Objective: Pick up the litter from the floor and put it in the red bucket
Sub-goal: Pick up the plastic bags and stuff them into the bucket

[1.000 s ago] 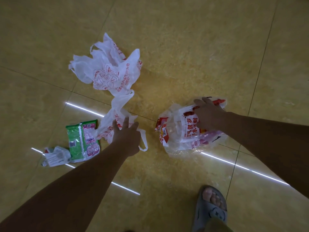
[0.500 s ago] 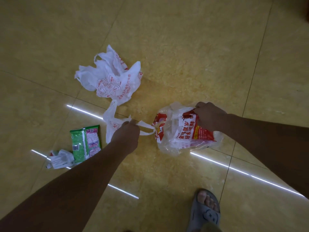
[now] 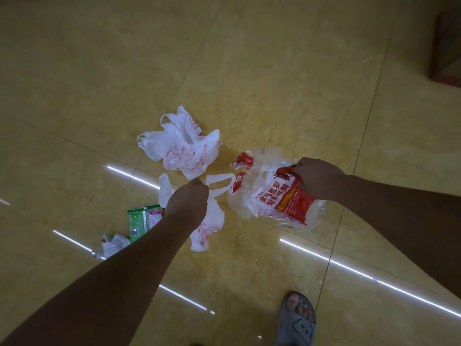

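My left hand grips a thin white plastic bag with red print, lifted off the yellow tiled floor and hanging below the fist. My right hand grips the top of a clear wrapper with a red label, also raised. A second white carrier bag with red print lies crumpled on the floor behind my left hand. A green packet and a small white wrapper lie on the floor to the left, partly hidden by my left forearm. No red bucket is in view.
A foot in a grey slipper stands at the bottom right. A dark wooden furniture corner sits at the top right edge. Bright light strips reflect on the glossy floor tiles.
My left hand closed on the small white bag and lifted it off the floor. My right hand raised the red-labelled wrapper. The camera has risen away from the floor.
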`<state>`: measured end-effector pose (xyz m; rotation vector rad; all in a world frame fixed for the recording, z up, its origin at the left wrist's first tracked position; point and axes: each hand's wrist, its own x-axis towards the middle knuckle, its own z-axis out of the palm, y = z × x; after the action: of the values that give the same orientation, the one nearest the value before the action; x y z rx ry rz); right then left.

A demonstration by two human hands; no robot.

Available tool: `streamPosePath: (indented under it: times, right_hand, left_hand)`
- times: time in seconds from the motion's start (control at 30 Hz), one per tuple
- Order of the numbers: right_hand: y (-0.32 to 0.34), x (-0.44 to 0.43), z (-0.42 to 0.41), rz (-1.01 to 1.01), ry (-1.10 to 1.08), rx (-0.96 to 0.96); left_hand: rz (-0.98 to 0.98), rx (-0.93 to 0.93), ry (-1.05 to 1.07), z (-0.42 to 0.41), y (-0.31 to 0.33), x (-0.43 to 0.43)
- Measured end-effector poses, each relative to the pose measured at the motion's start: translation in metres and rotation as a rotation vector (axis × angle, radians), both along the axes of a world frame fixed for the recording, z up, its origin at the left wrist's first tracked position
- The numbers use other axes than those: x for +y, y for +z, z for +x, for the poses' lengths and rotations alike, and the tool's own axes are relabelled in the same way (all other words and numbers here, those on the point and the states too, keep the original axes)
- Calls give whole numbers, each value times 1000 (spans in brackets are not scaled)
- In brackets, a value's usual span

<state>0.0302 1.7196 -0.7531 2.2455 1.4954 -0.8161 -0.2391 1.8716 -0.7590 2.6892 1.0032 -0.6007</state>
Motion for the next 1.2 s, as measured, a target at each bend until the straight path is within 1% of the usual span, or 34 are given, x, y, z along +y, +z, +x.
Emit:
streamPosePath:
  times: [0.23,0.3,0.4,0.6,0.73,0.9,1.07,1.2]
  right_hand:
    - [84,30,22,3,96,-112]
    - [108,42,25,13,105,-104]
    - [143,60,24,34,174,-98]
    - [200,91,8,108,294,-39]
    - [235,109,-14,109,371,-17]
    - [277,120,-54,155,356,22]
    - [317,129,-106,198,356,58]
    - [341,136,-147,205,421,-45]
  left_hand:
    - [36,-77,110,7,96,12]
    - [43,-77,145,6,126,13]
    - [56,-78,194,-1,170,13]
    - [50,-133,367,-33,242,9]
    - [59,-168,470,-66,281,5]
    - [104,-273,569,-109,327,-1]
    - [170,-318,661,-154,361,-6]
    - [208,-292,674,-193,386,-18]
